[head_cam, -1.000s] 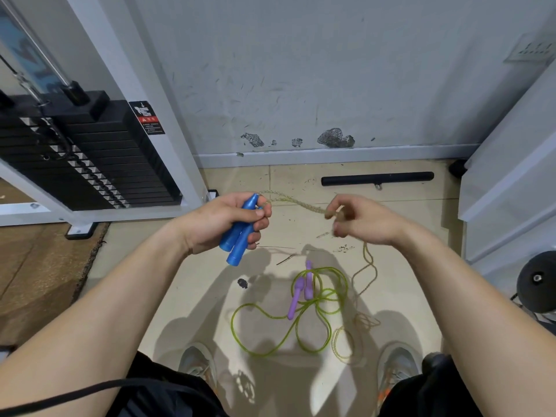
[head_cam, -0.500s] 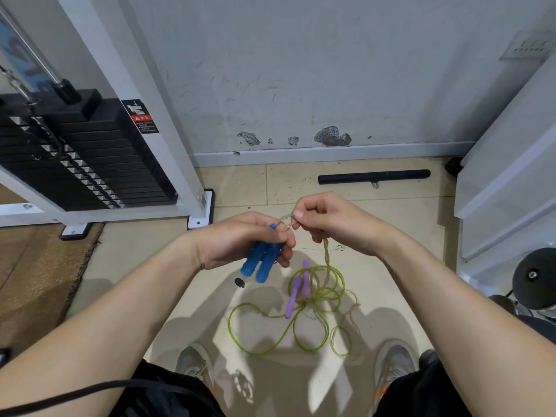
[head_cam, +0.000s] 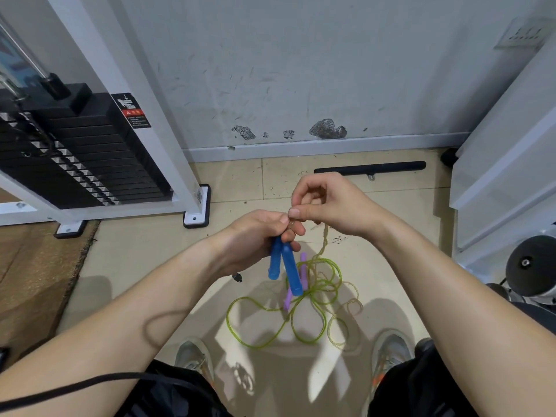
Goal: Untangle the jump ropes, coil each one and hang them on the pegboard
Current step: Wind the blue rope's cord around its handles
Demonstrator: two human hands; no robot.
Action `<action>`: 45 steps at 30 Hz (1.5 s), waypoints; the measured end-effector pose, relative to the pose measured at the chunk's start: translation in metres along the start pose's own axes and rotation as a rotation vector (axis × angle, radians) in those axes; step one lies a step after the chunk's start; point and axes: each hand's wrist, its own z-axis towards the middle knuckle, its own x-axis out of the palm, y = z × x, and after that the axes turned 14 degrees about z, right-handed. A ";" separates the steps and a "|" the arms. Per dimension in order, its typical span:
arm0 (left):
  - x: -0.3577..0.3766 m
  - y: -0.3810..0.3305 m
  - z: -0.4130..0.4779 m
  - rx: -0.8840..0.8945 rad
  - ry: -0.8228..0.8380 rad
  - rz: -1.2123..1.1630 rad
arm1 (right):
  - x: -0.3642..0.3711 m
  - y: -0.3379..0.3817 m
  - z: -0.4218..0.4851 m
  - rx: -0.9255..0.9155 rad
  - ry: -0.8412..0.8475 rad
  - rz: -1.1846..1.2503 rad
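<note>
**Cord dropping straight down from my pinch to the tangle**

I am gripping both blue handles (head_cam: 289,269) in my left hand (head_cam: 255,236), fingers wrapped round their top ends. Their long axes are pointing down and slightly away from that fist, side by side, with the free ends hanging over the pile. My right hand (head_cam: 328,206) is pinching the pale cord (head_cam: 325,239) between thumb and forefinger, just beside my left thumb, so the two grips are almost touching.

From that pinch the cord is falling nearly straight down, then spreading into loose loops on the floor (head_cam: 150,266), below and a little to the right-hand side of both grips. There it is lying across the green rope (head_cam: 319,291), whose purple handles (head_cam: 304,266) are sitting directly under the blue ones. I judge the right hand to be the nearer one to the slack, so drawing it away from the left should be what feeds the next length for a coil. The pegboard is not in view.

As for writing, the sticker (head_cam: 134,112) on the weight stack (head_cam: 90,152), up and far off my left grip, is showing a hand pictogram and a red warning band. Its small print is too fine to read. I am seeing no brand on the handles.
</note>
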 end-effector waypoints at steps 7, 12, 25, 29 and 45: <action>-0.004 -0.002 -0.001 0.039 0.006 0.137 | -0.012 -0.002 -0.002 0.073 0.047 0.011; 0.001 -0.002 -0.004 0.070 -0.043 0.301 | -0.010 -0.004 0.000 0.034 0.022 -0.140; -0.007 -0.009 -0.005 0.052 -0.012 0.098 | -0.011 -0.027 0.003 0.043 -0.099 -0.146; -0.006 -0.011 -0.003 0.015 -0.121 -0.064 | -0.004 -0.035 0.002 0.143 -0.158 -0.055; 0.011 -0.005 0.007 -0.121 -0.629 -0.254 | 0.058 -0.032 -0.006 0.123 -0.328 -0.186</action>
